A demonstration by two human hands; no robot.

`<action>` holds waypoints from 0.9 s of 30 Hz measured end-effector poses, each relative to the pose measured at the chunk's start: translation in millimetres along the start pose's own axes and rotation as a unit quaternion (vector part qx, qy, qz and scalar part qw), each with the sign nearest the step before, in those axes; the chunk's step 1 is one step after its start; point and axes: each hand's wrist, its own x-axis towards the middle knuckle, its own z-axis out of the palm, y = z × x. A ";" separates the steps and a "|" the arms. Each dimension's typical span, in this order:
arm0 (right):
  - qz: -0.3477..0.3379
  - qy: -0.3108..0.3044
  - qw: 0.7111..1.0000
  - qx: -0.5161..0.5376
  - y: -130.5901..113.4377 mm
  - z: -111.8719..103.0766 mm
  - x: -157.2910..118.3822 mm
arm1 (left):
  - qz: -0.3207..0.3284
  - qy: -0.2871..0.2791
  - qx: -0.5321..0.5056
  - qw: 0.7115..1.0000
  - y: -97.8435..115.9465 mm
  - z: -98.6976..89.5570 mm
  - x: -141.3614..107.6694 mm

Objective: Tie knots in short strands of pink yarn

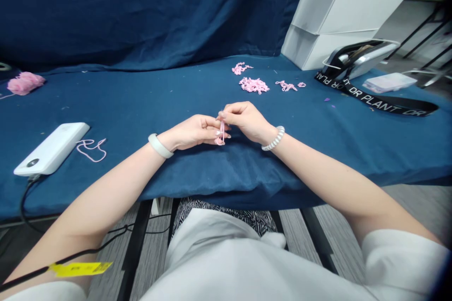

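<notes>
My left hand (192,132) and my right hand (245,120) meet above the blue cloth-covered table (148,103). Between their fingertips hangs a short piece of pink yarn (221,134), looped or knotted at its lower end. Both hands pinch it, though my fingers hide its upper part. A white band circles my left wrist (160,146), and a white beaded bracelet (273,138) circles my right. Nearest my left hand, a loose pink yarn length (92,149) lies on the cloth.
Small pink yarn heaps (253,85) lie beyond my hands, and a pink yarn ball (25,83) sits far left. A white power bank (52,148) with a black cable lies left. A black "DR PLANT" strap (377,99), a clear box (389,82) and white drawers (339,19) stand right.
</notes>
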 end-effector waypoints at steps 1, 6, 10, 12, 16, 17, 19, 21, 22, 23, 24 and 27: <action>0.006 -0.008 1.000 -0.001 0.0 0.7 -0.6 | -0.013 -0.018 0.005 1.000 -1.2 -1.3 0.0; 0.018 -0.023 1.000 -0.001 -2.4 3.8 -2.8 | -0.040 -0.048 0.010 0.998 -3.7 -2.7 -1.2; 0.011 -0.006 1.000 -0.003 -4.1 4.1 -2.9 | -0.040 -0.027 -0.013 0.999 -1.2 1.0 -3.0; 0.000 0.004 1.000 -0.007 -3.3 3.1 -2.1 | -0.039 -0.010 -0.025 0.999 0.2 3.2 -3.3; -0.026 0.030 0.999 -0.011 0.7 -0.4 1.1 | 0.002 0.037 -0.019 0.999 2.0 6.4 -2.6; -0.027 0.034 0.999 -0.009 1.6 -1.1 1.9 | 0.015 0.047 -0.012 0.999 2.3 6.8 -2.1; -0.030 0.040 0.999 -0.002 2.8 -1.8 3.2 | 0.033 0.061 0.000 0.998 2.3 7.0 -1.0; -0.033 0.042 0.999 0.001 2.9 -2.0 3.8 | 0.047 0.071 0.012 0.996 1.8 6.4 0.1; -0.034 0.044 0.998 -0.001 2.6 -2.0 4.0 | 0.055 0.077 0.019 0.995 1.4 5.8 0.7; -0.036 0.048 0.998 -0.005 2.1 -2.0 4.1 | 0.064 0.083 0.031 0.994 1.0 5.0 1.2; -0.036 0.054 0.998 -0.010 1.5 -2.1 4.3 | 0.072 0.088 0.047 0.992 0.6 4.2 1.5; -0.038 0.080 0.996 -0.027 0.1 -2.8 5.0 | 0.089 0.105 0.100 0.985 -0.4 2.3 2.3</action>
